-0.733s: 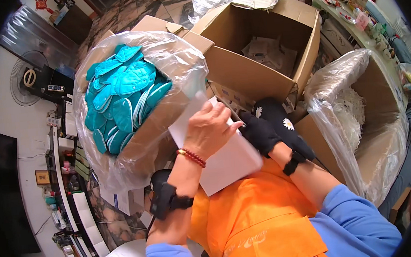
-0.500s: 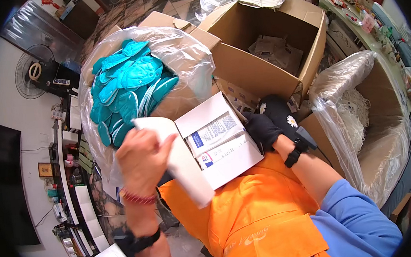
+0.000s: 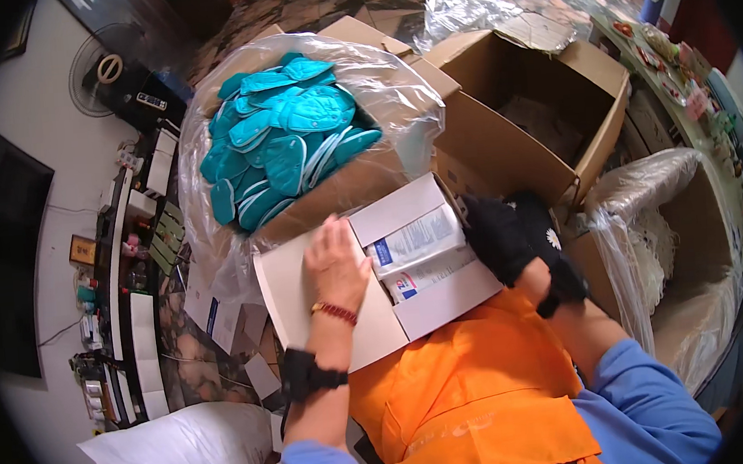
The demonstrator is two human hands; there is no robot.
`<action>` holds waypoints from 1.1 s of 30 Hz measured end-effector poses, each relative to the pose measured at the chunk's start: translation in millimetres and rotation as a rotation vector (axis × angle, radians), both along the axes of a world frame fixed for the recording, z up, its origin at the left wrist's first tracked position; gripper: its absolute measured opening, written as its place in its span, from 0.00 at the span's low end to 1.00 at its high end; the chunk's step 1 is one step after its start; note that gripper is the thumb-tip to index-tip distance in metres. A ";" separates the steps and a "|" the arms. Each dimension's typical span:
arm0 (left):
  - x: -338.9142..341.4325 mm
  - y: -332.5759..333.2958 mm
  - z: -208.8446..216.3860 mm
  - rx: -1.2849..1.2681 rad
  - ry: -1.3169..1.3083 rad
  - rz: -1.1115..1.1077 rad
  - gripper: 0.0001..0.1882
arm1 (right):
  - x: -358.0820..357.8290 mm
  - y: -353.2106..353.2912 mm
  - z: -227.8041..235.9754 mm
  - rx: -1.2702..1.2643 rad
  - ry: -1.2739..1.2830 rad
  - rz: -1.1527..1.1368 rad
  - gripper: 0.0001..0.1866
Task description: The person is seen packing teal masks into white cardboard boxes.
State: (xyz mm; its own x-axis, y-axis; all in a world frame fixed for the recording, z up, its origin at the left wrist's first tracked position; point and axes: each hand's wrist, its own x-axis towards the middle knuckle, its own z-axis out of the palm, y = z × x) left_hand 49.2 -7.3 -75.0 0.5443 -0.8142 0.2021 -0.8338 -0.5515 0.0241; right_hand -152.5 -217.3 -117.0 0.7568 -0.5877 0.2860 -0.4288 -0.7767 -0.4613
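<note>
A white carton [image 3: 460, 299] rests tilted on my lap, on the orange apron [image 3: 478, 363]. Its lid [image 3: 283, 274] is folded back to the left. Two white-and-blue printed packets [image 3: 420, 239] lie inside, between inner side flaps. My left hand [image 3: 336, 257] is spread flat on the inside of the lid, fingers stretched out. In a black glove, my right hand [image 3: 496, 241] grips the carton's right side; its fingertips are partly hidden there.
Teal padded cloth pieces [image 3: 285, 130] fill a plastic-lined box ahead on the left. A large open cardboard box [image 3: 504, 139] stands ahead right. Another lined box [image 3: 703, 232] holds white stringy material [image 3: 652, 253]. A white sack [image 3: 180, 456] lies at lower left.
My left hand has swung the lid further open and now lies flat on it. The view has shifted left and the right hand keeps its place at the carton.
</note>
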 end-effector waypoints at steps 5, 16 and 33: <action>23.6 -39.0 -39.1 0.027 -0.181 -0.105 0.30 | -17.9 53.4 38.4 0.026 0.187 0.440 0.34; 58.2 -47.2 -24.0 -0.242 0.531 0.122 0.29 | -42.3 64.9 70.7 -0.053 0.221 0.655 0.19; 32.9 -63.3 -42.5 -0.355 0.258 -0.049 0.19 | -64.6 115.2 35.5 0.507 0.406 0.628 0.19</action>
